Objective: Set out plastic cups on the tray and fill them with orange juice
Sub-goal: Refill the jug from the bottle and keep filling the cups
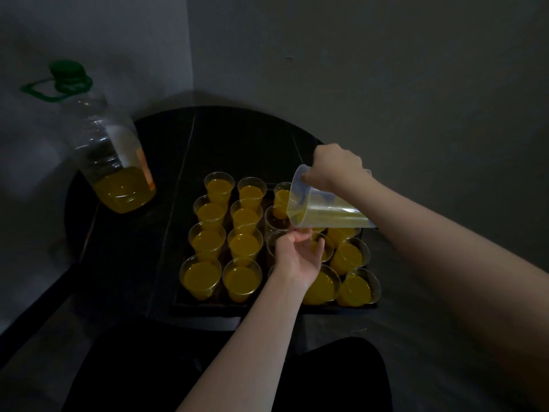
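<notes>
Over the tray [208,303], right hand [335,168] grips the jug [326,208] handle, tipped spout-down to feed the near-empty cup [277,218]. Left hand [297,257], fingers loosely curled under the spout, apparently steadies it. Other cups are filled; juice bottle [118,162] stands left of the tray.

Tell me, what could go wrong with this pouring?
The jug, tilted by the right hand, hangs over crowded cups; juice could miss the empty cup and spill onto the tray. The left hand sits among full cups and might knock one over.
</notes>
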